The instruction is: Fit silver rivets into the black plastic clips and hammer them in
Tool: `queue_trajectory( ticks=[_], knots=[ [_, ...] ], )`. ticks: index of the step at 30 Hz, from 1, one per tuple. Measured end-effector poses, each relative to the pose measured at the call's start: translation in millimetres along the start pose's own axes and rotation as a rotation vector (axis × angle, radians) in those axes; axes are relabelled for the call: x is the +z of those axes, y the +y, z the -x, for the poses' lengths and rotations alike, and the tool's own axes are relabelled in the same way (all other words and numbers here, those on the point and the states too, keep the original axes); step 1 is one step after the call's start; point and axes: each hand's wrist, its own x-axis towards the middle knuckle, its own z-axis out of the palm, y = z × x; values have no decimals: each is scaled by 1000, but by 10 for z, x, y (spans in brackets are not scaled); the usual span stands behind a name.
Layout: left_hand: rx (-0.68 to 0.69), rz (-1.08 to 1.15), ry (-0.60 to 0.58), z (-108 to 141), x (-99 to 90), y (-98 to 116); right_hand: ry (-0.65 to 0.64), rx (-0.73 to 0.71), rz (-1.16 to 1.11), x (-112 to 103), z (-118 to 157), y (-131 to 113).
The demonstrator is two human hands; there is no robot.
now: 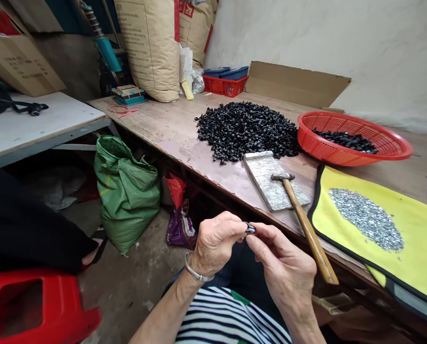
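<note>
Striped top (231, 320) on the seated person fills the nearest foreground, with a red plastic stool (37, 306) low at left. Both hands are closed in a fingertip pinch above the lap: the left hand (215, 243), a metal bangle (196, 270) on its wrist, and the right hand (283, 267) meet on a small black part (249, 228), held just short of the table's near edge. The fingers partly hide its exact form. Neither hand holds a tool. A ball-peen hammer (308, 229) lies close to the right of the hands, its wooden handle overhanging the edge of the table (170, 119) and its head on a flat metal block (270, 186). Further right, a yellow black-edged mat (349, 184) carries a spread of small silver pieces (366, 219). Beyond, a heap of small black parts (247, 131) sits beside a red plastic basket (409, 150) holding more of them. A green woven sack (125, 191) stands on the floor at left. Paper sacks (150, 48) and a red crate (224, 87) stand at the far end.
</note>
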Motion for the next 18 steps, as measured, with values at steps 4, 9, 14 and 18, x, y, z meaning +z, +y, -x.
queue_trajectory(
  ticks=[4,9,14,18],
  knots=[
    [12,-44,-6,9,7,7,-21,40,-33,-29,8,55],
    [32,-60,22,4,25,57,-45,127,-147,-46,5,96],
    [-164,49,64,27,66,130,-36,170,-300,-21,-9,85],
    [-278,124,92,39,85,158,-53,167,-400,-7,-3,107]
  ],
)
